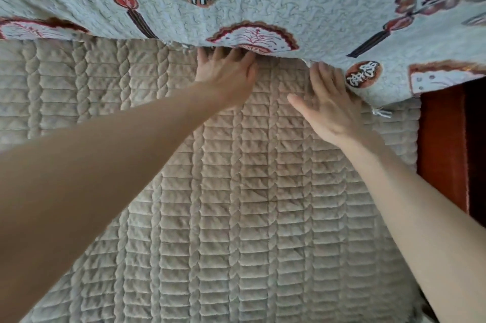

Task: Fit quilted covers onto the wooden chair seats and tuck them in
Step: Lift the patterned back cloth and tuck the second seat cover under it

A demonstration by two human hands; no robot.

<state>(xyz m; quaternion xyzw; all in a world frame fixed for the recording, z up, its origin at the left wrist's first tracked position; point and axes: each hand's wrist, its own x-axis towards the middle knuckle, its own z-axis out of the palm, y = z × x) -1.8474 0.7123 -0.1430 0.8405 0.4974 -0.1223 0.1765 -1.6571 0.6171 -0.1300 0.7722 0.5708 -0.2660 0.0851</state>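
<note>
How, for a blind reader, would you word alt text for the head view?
Two hands press on a beige quilted seat cover where it meets a pale patterned cover hanging above; the left hand reaches under that edge, the right hand lies flat. Red-brown wood shows at right.

Beige quilted seat cover (236,204) — pale blue patterned throw (289,7) with red-brown motifs — reddish wooden chair frame (441,143).

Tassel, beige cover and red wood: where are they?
tassel (381,113): head view, on its white threads.
beige cover (236,217): head view, on a quilted patch near its middle.
red wood (441,149): head view, on the bare strip beside the cover.
</note>
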